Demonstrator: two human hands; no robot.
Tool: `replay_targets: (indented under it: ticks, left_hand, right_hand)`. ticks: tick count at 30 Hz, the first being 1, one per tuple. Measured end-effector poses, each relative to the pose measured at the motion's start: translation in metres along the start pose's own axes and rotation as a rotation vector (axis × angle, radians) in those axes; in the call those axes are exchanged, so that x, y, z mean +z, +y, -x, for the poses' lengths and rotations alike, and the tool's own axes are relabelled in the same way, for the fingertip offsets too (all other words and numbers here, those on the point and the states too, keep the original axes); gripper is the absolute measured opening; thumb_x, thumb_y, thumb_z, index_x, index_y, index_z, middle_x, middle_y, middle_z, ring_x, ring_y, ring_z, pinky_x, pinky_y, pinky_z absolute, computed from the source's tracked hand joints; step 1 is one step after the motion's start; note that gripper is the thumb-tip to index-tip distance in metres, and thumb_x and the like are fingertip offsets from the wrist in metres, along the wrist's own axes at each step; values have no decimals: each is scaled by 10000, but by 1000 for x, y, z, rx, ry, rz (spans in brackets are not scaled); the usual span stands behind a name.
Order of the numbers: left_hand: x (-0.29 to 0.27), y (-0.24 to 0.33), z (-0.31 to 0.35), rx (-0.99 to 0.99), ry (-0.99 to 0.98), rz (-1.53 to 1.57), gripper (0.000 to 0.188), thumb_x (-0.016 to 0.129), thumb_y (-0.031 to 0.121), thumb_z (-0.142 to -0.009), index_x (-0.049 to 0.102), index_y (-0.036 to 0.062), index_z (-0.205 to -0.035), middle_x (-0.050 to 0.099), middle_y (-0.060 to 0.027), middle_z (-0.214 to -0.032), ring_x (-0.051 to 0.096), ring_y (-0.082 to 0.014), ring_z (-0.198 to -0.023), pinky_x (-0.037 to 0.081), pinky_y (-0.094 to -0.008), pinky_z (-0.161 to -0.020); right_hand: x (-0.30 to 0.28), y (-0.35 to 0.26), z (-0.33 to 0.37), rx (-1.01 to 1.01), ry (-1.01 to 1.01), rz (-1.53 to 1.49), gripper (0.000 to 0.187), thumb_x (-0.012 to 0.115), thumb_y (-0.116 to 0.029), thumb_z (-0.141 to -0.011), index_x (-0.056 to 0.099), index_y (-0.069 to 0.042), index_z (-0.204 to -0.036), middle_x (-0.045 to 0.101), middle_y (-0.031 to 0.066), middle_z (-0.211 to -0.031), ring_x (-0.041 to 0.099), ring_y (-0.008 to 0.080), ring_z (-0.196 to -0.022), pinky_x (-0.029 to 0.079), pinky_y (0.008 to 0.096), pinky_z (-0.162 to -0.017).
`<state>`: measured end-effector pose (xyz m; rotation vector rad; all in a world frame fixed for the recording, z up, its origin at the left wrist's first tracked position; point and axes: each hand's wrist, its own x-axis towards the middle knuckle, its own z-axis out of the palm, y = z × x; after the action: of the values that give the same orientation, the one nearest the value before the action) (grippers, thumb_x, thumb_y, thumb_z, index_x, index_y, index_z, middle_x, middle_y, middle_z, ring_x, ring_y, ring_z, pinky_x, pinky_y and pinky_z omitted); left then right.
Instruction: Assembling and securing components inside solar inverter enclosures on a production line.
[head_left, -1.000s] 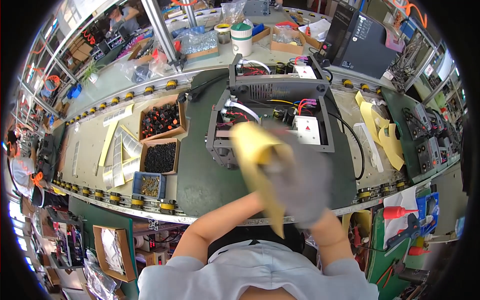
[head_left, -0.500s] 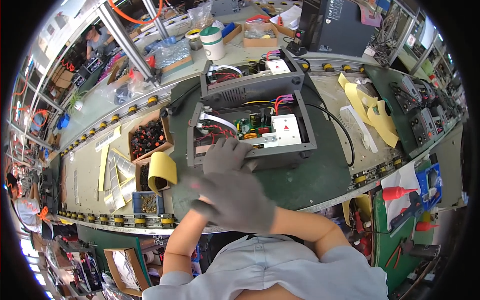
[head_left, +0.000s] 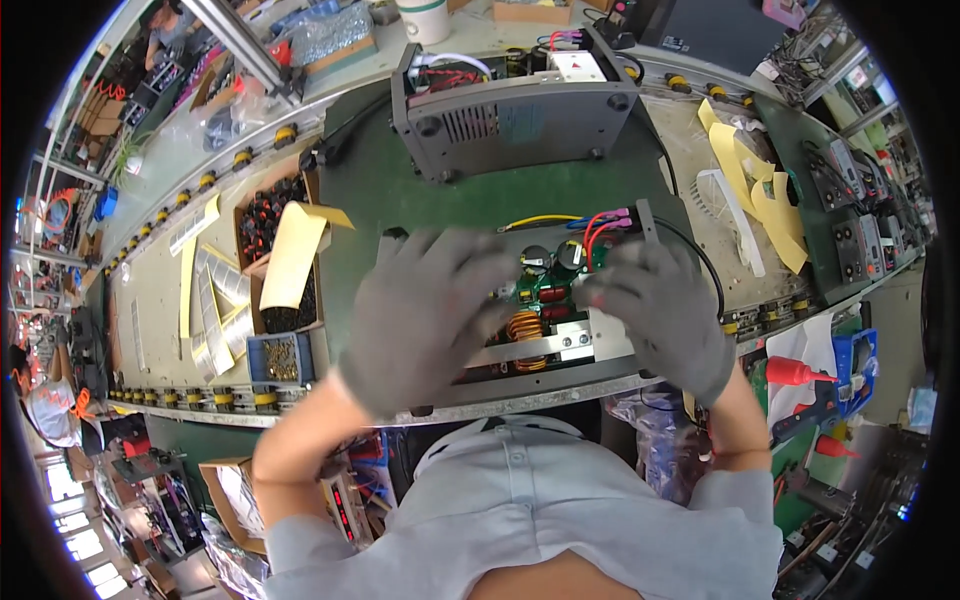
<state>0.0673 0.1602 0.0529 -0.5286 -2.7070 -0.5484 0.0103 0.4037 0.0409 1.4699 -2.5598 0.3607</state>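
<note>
An open grey metal case [head_left: 540, 380] with a circuit board [head_left: 590, 262] inside lies at the near edge of the green mat. Its board carries black capacitors, a copper-coloured coil [head_left: 527, 328] and red and yellow wires. My left hand [head_left: 425, 315], in a grey glove, is over the left part of the case, fingers spread and blurred. My right hand [head_left: 665, 310], gloved too, hovers over the right part near a white plate [head_left: 610, 335], its fingers apart and partly curled. I see nothing held in either hand. The gloves hide both ends of the case.
Behind stands a second open grey case [head_left: 510, 130]. Cartons of small parts [head_left: 272, 215], a blue tray of screws [head_left: 281, 358] and yellow strips [head_left: 292, 260] lie left. More yellow strips [head_left: 775, 215] and a black cable [head_left: 715, 270] are right. Rollers [head_left: 223, 397] line the bench edge.
The nearer case has come towards me, widening the gap to the rear case. My hands, one over the other before, have moved apart to its two sides. The view has shifted.
</note>
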Motion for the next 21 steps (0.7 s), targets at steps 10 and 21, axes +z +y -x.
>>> replay_targets:
  ticks: [10, 21]
  left_hand:
    - [29, -34, -13, -35, -408, 202, 185, 618, 156, -795, 602, 152, -979, 599, -58, -955, 613, -276, -809, 491, -389, -664]
    - [51, -34, -21, -72, -598, -60, 118, 599, 68, -755, 648, 56, -862, 660, -123, -806, 656, -298, -788, 527, -397, -642]
  right_hand:
    - [15, 9, -49, -412, -494, 117, 280, 549, -172, -765, 633, -177, -1033, 618, -64, -1012, 519, 156, -1053, 412, 347, -874]
    - [17, -3, -62, -401, -741, 252, 231, 544, -232, -810, 627, -145, -1006, 591, -30, -932, 520, 161, -1001, 414, 331, -805]
